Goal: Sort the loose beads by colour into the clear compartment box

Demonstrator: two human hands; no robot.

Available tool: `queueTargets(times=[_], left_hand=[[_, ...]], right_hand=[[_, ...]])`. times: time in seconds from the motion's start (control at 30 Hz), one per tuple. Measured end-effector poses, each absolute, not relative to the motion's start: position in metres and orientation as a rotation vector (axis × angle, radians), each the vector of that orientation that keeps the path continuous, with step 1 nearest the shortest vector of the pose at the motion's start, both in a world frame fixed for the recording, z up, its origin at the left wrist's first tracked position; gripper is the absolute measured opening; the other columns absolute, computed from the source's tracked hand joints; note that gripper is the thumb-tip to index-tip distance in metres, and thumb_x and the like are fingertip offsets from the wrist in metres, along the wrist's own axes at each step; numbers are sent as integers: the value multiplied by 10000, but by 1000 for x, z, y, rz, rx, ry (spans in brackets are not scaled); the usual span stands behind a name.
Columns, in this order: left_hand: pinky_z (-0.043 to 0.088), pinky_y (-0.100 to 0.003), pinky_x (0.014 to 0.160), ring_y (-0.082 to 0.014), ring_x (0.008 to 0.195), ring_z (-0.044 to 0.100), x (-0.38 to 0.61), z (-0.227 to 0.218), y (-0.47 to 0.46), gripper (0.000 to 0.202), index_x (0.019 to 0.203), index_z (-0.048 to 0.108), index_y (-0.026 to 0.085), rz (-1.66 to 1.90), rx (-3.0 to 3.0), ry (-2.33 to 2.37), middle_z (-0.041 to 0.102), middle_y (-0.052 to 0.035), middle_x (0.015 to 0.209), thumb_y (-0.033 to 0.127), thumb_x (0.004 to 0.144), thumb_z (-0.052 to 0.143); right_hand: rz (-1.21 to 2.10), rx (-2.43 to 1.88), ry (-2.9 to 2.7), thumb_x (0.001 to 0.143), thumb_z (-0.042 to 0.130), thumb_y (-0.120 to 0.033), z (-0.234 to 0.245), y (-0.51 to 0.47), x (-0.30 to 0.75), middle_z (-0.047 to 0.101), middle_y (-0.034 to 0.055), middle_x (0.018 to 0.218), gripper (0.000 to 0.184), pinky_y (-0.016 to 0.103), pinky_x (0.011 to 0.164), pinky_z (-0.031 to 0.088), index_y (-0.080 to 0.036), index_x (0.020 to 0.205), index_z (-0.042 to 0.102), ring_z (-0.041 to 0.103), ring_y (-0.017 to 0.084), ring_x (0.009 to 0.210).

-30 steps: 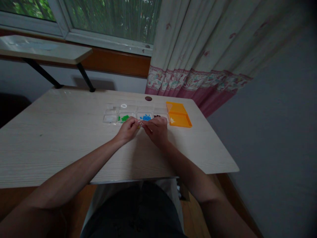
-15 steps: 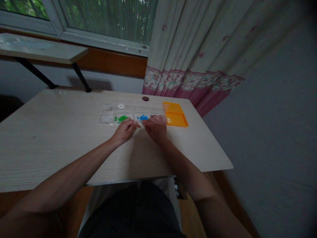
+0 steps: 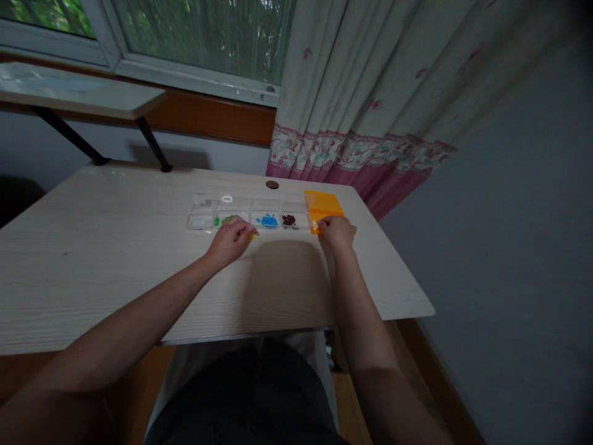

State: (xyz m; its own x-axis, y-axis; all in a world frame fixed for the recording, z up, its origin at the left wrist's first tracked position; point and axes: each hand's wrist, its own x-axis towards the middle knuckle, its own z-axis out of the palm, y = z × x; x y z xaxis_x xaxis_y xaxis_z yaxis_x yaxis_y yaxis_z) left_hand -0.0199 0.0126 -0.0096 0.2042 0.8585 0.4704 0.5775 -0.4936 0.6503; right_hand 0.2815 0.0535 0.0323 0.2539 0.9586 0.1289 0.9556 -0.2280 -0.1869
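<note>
My left hand (image 3: 230, 240) is closed in a pinch just in front of the clear containers. A small yellow piece (image 3: 251, 237) shows at its fingertips, too small to make out fully. Behind that hand, the green pieces (image 3: 222, 220) are partly covered. My right hand (image 3: 338, 231) reaches over the orange case (image 3: 327, 203), fingers pinched together beside small white pieces (image 3: 315, 225). Whether one is between those fingers cannot be seen. Between the hands lie blue pieces (image 3: 267, 220) and dark brown pieces (image 3: 288, 220), in separate clear compartments.
An open clear container (image 3: 199, 222) stands at the left of the row. A dark round disc (image 3: 272, 185) is set near the back edge of the pale wooden table (image 3: 139, 272). The raised shelf (image 3: 115, 99) is at back left; a curtain (image 3: 343, 111) hangs behind.
My right hand has moved right, away from my left hand, to the orange case. The brown pieces are uncovered now. My left hand has stayed nearly in place.
</note>
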Motion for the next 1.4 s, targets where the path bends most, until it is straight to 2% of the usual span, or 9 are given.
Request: queueTargets(times=[0.17, 0.33, 0.43, 0.63, 1.17, 1.4], left_hand=[[434, -351, 811, -196, 831, 542, -21, -10, 13, 296, 909, 750, 197, 1172, 2238, 1365, 600, -52, 795, 316, 967, 486], [422, -384, 861, -228, 908, 529, -21, -13, 13, 216, 952, 730, 209, 1078, 2386, 1418, 605, -68, 868, 322, 939, 546], [417, -404, 883, -245, 939, 513, -20, -14, 11, 209, 1026, 720, 212, 984, 2466, 1428, 595, -79, 923, 338, 904, 607], [417, -408, 883, -263, 987, 493, -20, -14, 9, 326, 1161, 688, 232, 834, 2589, 1420, 573, -89, 1026, 361, 862, 674], [403, -400, 862, -250, 962, 482, -19, -12, 7, 133, 960, 700, 224, 822, 2608, 1349, 569, -79, 969, 297, 908, 601], [408, -416, 860, -266, 943, 485, -17, -15, 8, 147, 885, 673, 193, 787, 2634, 1389, 577, -94, 925, 307, 913, 585]], right_hand=[[-100, -2109, -1712, 947, 485, -317, 30, 54, 283, 738, 131, 1010, 316, 405, 861, 359, -204, 994, 776, 587, 279, 990], [-113, -1763, -1719, 975, 426, -330, 27, 55, 271, 735, 120, 1018, 371, 375, 845, 379, -181, 1046, 759, 597, 251, 956], [-80, -1590, -1826, 974, 458, -326, 21, 51, 251, 740, 96, 947, 340, 352, 842, 386, -186, 1013, 765, 607, 228, 906], [-60, -1447, -2004, 952, 563, -299, 11, 40, 215, 755, 57, 913, 223, 344, 853, 365, -221, 941, 771, 620, 206, 901], [-91, -1353, -2049, 965, 541, -287, 7, 36, 211, 748, 69, 934, 229, 353, 864, 381, -216, 956, 758, 626, 205, 927], [-93, -1265, -2065, 973, 527, -315, 5, 35, 209, 743, 60, 893, 257, 335, 849, 369, -212, 942, 761, 613, 194, 885]])
